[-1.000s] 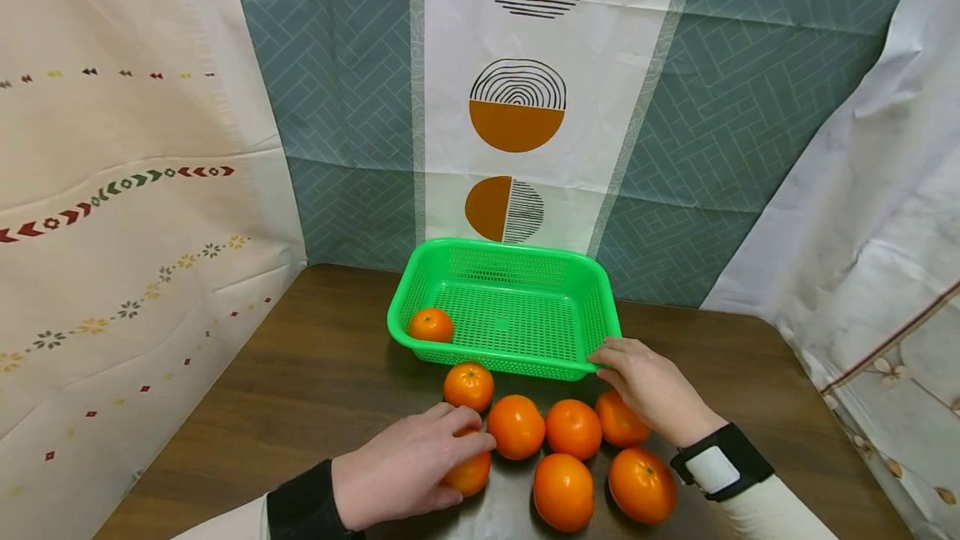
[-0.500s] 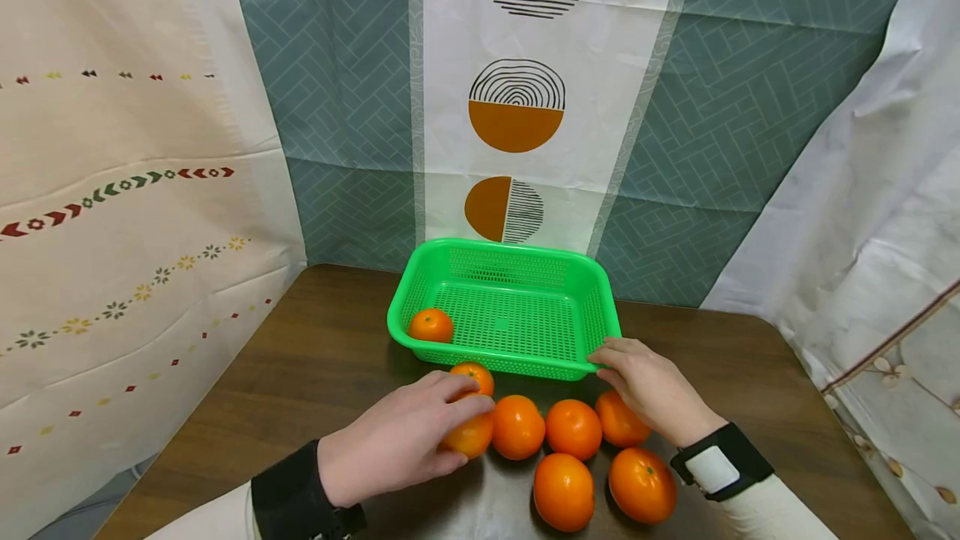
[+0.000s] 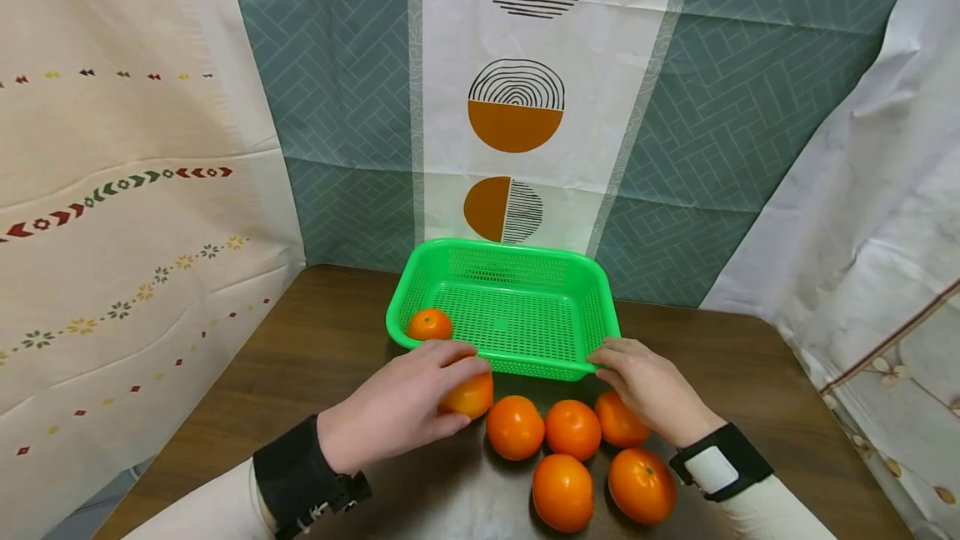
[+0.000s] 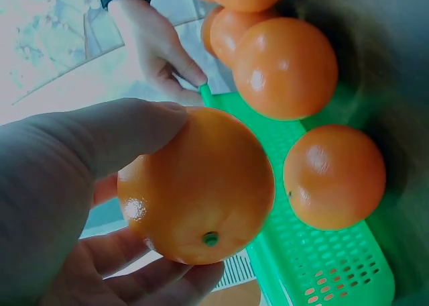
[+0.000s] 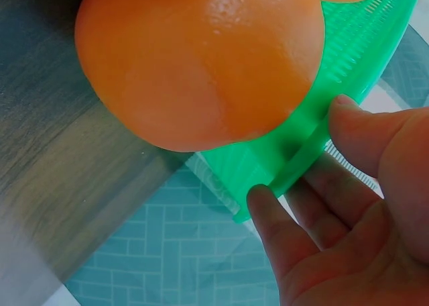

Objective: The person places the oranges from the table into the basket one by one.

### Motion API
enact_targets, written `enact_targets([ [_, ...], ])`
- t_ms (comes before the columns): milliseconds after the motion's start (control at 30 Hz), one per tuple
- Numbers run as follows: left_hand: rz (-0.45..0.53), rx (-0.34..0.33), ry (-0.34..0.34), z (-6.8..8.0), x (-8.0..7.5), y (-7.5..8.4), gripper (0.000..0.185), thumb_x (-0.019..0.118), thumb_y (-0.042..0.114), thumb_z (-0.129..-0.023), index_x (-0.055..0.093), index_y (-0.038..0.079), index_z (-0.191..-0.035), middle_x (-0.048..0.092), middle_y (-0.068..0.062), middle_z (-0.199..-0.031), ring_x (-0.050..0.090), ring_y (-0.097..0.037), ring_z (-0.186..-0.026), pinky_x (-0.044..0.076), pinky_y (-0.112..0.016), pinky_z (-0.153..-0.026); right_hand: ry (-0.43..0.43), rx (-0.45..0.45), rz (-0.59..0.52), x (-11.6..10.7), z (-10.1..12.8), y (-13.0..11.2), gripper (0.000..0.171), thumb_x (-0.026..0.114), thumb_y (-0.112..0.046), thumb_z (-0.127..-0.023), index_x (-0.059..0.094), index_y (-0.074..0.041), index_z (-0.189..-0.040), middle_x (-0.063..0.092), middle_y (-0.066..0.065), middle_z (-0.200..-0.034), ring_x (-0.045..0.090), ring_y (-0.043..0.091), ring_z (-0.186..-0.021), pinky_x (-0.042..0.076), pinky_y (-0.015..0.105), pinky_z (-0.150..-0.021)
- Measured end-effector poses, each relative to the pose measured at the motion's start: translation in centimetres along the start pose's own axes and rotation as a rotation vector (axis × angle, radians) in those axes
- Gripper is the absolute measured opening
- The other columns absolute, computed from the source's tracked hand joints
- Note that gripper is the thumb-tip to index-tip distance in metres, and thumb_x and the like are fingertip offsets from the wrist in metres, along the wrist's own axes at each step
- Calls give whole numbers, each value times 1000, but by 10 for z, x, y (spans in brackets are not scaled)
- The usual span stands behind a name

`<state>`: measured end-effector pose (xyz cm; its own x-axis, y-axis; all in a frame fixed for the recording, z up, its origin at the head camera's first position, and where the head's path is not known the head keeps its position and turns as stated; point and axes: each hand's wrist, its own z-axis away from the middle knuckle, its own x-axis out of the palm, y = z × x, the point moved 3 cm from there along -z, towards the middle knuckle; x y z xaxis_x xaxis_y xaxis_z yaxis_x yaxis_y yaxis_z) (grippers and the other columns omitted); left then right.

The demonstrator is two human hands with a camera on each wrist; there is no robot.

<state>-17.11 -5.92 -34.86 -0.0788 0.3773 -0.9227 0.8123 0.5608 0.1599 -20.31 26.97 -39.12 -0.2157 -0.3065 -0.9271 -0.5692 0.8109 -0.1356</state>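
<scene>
— Oranges first: where is the one in hand?

— Low in the middle of the head view, just left of centre. The left hand (image 3: 397,411) has its fingers and thumb curled round an orange (image 3: 468,395), right in front of the near rim of the green basket (image 3: 592,319). The left wrist view shows the thumb over the top and the fingers cupped underneath.

— And the other hand?

— The right hand (image 3: 648,386) sits at the basket's near right corner, pinching the rim between thumb and fingertips (image 5: 268,212).

— What else is about?

— One small orange (image 3: 429,324) lies inside the basket at its lower left corner. Five loose oranges (image 3: 573,429) are clustered on the brown table (image 3: 315,357) in the lower centre, between the two hands.
</scene>
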Motion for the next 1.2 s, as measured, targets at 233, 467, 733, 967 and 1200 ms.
enact_targets([
  [233, 7, -51, 33, -12, -6, -12, 58, 85, 29, -82, 60, 23, -134, 55, 1, -132, 53, -17, -116, 52, -35, -91, -7, 1, -3, 0, 0, 0, 25, 79, -5, -86, 75, -13, -109, 67, 1, -112, 61, 20, -110, 55, 40, -89],
  [467, 13, -95, 78, -25, -6, -29, 57, 85, 30, -82, 62, 20, -134, 56, -1, -131, 54, -21, -116, 49, -36, -96, -4, 2, -6, 1, 1, 1, 25, 79, -5, -86, 74, -13, -109, 66, 1, -112, 61, 20, -110, 55, 40, -89],
  [733, 65, -142, 121, -39, -3, -50, 56, 84, 28, -82, 63, 19, -133, 57, -2, -132, 52, -24, -117, 49, -37, -92, 3, 0, -15, 0, 0, 0, 26, 80, -4, -85, 74, -13, -109, 66, 0, -111, 61, 19, -109, 55, 39, -89],
  [967, 143, -259, 113, -53, 1, -73, 66, 84, 26, -82, 56, 17, -141, 55, -2, -136, 49, -24, -118, 49, -36, -89, 1, 6, -13, 0, 0, 0, 26, 80, -5, -86, 75, -13, -109, 67, 1, -111, 61, 19, -110, 54, 39, -90],
  [1200, 143, -335, 111, -63, 6, -94, 70, 83, 26, -82, 50, 14, -143, 59, -3, -132, 50, -26, -116, 51, -38, -86, 0, 6, -5, 1, 0, -1, 25, 80, -6, -86, 75, -14, -110, 67, 0, -112, 61, 19, -110, 55, 39, -90],
])
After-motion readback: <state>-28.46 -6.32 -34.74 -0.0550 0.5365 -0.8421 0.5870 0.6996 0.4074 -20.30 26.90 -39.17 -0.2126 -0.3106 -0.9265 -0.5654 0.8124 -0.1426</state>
